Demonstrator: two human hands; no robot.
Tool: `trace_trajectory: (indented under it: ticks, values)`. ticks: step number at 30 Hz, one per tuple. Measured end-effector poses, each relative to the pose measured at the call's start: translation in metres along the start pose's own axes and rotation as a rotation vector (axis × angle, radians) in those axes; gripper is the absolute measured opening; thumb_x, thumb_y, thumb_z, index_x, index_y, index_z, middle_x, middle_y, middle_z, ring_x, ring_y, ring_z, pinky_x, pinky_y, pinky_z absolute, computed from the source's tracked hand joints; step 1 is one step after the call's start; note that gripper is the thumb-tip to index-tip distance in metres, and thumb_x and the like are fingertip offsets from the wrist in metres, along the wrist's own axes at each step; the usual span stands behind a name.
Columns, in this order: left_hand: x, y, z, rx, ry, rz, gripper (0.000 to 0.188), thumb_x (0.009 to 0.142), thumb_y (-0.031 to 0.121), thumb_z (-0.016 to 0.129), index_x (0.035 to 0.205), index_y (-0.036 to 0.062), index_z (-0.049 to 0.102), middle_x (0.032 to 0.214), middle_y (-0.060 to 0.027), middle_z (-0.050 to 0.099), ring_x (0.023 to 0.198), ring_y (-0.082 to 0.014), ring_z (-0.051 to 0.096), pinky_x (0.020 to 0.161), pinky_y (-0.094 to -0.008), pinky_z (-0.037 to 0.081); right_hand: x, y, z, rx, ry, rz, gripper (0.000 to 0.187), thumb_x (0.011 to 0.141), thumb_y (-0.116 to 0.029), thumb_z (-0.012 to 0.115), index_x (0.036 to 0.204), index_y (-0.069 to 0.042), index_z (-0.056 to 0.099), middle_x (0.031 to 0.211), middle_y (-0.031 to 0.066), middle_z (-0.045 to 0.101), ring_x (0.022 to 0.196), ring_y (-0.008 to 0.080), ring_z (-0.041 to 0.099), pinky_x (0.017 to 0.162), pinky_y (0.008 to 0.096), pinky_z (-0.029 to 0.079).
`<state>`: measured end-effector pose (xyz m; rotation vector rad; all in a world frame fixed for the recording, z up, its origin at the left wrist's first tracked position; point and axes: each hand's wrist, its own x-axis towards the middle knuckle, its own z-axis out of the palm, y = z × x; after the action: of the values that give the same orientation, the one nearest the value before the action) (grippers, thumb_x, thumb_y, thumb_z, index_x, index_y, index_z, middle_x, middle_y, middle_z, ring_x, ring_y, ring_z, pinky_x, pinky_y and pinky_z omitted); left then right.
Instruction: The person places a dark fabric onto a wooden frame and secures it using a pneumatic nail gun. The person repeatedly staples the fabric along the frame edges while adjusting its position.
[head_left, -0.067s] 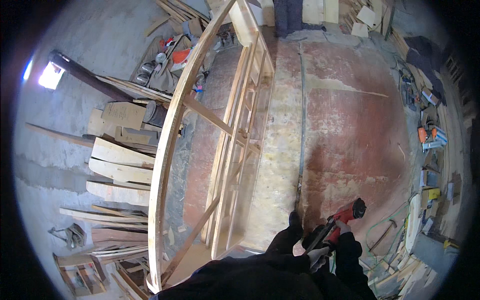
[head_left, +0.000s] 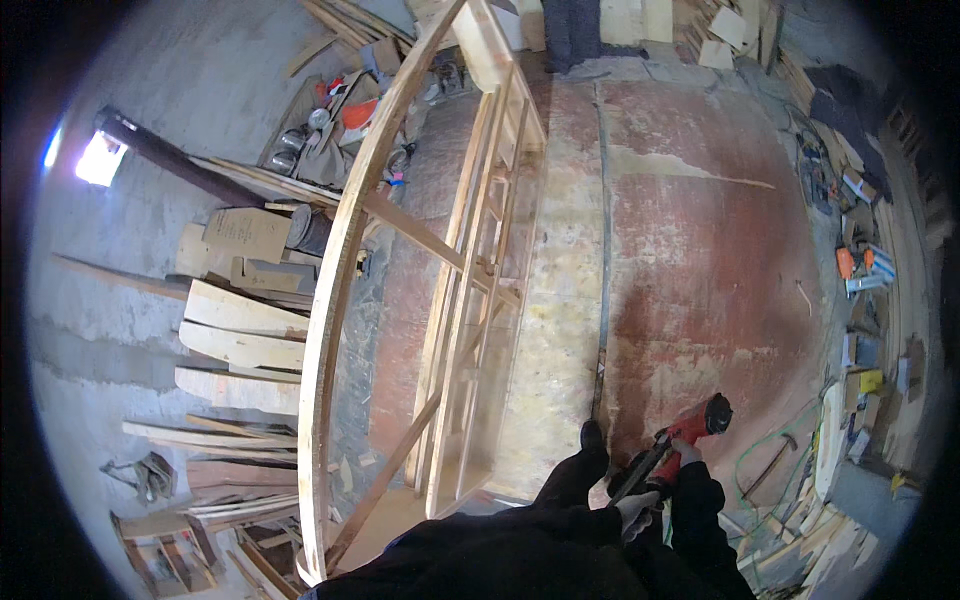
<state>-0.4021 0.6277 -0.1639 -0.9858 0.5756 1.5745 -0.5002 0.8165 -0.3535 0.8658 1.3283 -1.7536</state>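
Head view, looking steeply down; dark clothing fills the lower edge.

Nearest: right hand (head_left: 668, 462), in a light glove with a dark sleeve, is closed around the grip of a red and black pneumatic nail gun (head_left: 685, 440). The tool lies in front of the body on the person's right side. Its long axis runs diagonally, from the dark magazine end at lower left, nearest the body, up to the red head at upper right. A thin green hose (head_left: 752, 462) loops on the floor just to the right of it.

A second light-gloved hand (head_left: 634, 512) shows just below the magazine, close to it or touching; I take it for the left hand. Cannot tell whether its fingers are curled or holding anything. The right hand is the one carrying the tool.

A dark shoe (head_left: 590, 440) stands just left of the gun, on the worn reddish sheet floor (head_left: 700, 260).

Further left: a tall pale timber frame with a curved outer rail (head_left: 330, 330) stands on edge, well apart from the gun.

Beyond it, stacked offcut boards (head_left: 240, 340) lie against the grey wall.
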Motion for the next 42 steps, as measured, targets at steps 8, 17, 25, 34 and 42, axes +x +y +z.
trace_trajectory:
  ticks: [8,17,25,34,42]
  values:
    - [0.024,-0.029,-0.014,0.225,-0.465,-0.012,0.033,0.102,0.035,0.055,0.108,0.0045,0.065,0.086,-0.0116,0.065,0.076,-0.0242,0.064,0.072,-0.0395,0.051,-0.005,0.058,-0.032,-0.026,0.034,0.023,0.027,0.086,-0.03,0.075,0.092,-0.004,0.071,0.081,0.0096,0.069,0.072,0.0252,0.066,0.066,0.0406,0.055]
    - [0.104,-0.13,0.057,0.531,0.198,0.204,0.028,0.097,0.037,0.062,0.096,0.0084,0.062,0.066,-0.0033,0.053,0.047,-0.0151,0.048,0.043,-0.0316,0.037,-0.021,0.112,-0.196,0.191,0.431,0.117,0.032,0.076,-0.032,0.083,0.091,-0.005,0.073,0.081,0.0094,0.07,0.074,0.0235,0.069,0.066,0.0398,0.056]
    - [0.23,-0.194,0.058,0.391,0.433,0.214,0.027,0.099,0.029,0.064,0.111,0.0047,0.063,0.067,-0.0015,0.053,0.059,-0.0132,0.051,0.056,-0.0302,0.044,-0.033,0.27,-0.452,0.505,0.543,0.19,0.03,0.081,-0.028,0.083,0.093,-0.002,0.074,0.082,0.0085,0.071,0.066,0.0213,0.067,0.058,0.0372,0.056]
    - [0.33,-0.254,-0.027,0.859,0.725,0.009,0.025,0.094,0.011,0.07,0.115,-0.0021,0.064,0.092,-0.0107,0.071,0.082,-0.0199,0.068,0.075,-0.0302,0.055,0.023,0.469,-0.656,0.707,0.627,0.249,0.034,0.094,-0.041,0.072,0.093,-0.007,0.072,0.076,0.0026,0.068,0.06,0.0168,0.064,0.056,0.035,0.05]
    - [0.385,-0.256,-0.055,0.804,0.722,-0.012,0.03,0.094,0.009,0.069,0.119,-0.0048,0.061,0.098,-0.0152,0.072,0.089,-0.0231,0.07,0.079,-0.0305,0.055,-0.012,0.567,-0.698,0.664,0.477,0.085,0.031,0.097,-0.033,0.068,0.102,-0.002,0.068,0.082,0.0038,0.07,0.064,0.0145,0.064,0.06,0.0311,0.051]
